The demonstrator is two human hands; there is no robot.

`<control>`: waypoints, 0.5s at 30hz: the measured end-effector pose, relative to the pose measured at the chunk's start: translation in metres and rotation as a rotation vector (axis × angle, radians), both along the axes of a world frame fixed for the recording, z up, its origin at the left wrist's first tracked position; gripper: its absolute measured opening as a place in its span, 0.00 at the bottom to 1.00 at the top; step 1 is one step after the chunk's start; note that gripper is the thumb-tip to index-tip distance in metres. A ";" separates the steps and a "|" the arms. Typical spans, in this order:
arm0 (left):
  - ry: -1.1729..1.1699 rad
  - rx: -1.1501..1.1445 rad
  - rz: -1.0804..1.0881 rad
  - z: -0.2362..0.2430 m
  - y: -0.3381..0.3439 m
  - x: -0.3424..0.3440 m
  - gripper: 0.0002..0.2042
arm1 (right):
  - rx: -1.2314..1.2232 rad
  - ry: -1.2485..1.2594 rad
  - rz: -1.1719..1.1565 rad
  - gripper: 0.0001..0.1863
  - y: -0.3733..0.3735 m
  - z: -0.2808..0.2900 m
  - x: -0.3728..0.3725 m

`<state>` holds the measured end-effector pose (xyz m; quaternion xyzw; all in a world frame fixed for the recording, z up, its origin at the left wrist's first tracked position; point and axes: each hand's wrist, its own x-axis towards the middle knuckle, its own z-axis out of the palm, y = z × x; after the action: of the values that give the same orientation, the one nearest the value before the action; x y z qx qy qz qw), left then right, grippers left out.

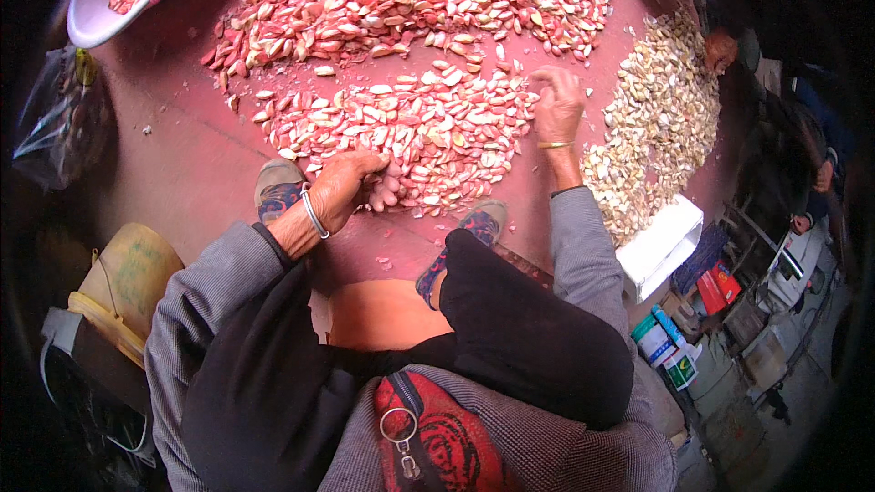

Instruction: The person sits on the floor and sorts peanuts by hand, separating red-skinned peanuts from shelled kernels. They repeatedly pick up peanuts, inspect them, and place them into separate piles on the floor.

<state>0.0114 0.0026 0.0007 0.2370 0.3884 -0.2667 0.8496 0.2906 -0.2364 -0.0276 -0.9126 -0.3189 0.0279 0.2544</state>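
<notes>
My left hand (351,188) rests at the near left edge of a smaller pile of pink and cream clove-like pieces (447,132). Its fingers are curled in under the thumb, and whatever lies inside them is hidden. A silver bangle (314,211) circles that wrist. At the pile's right edge is my right hand (558,102), its fingers loosely bent and apart toward the pieces, with nothing visible in it. A gold-coloured bracelet (555,145) is on this wrist. Beyond both hands spreads a larger heap of redder pieces (410,5).
Beige pieces (656,118) lie at right, with another person's hand (721,51) beside them. A white box (663,249) stands nearer me. Far left is a pale basin (88,23) of pink pieces above a plastic bag (62,118). A yellowish bucket (137,269) stands lower left.
</notes>
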 end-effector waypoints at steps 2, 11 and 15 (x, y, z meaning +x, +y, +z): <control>0.004 0.020 0.005 -0.001 -0.001 -0.001 0.14 | 0.130 0.046 -0.168 0.18 -0.013 -0.009 0.017; 0.032 0.060 -0.019 0.005 -0.001 0.000 0.15 | 0.043 -0.037 -0.284 0.30 -0.034 -0.029 0.077; 0.038 0.049 -0.028 0.006 -0.001 0.002 0.14 | -0.178 -0.132 -0.156 0.33 -0.010 -0.030 0.061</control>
<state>0.0131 0.0016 0.0072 0.2582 0.4075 -0.2734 0.8322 0.3511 -0.2463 -0.0574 -0.9534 -0.2593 -0.0237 0.1522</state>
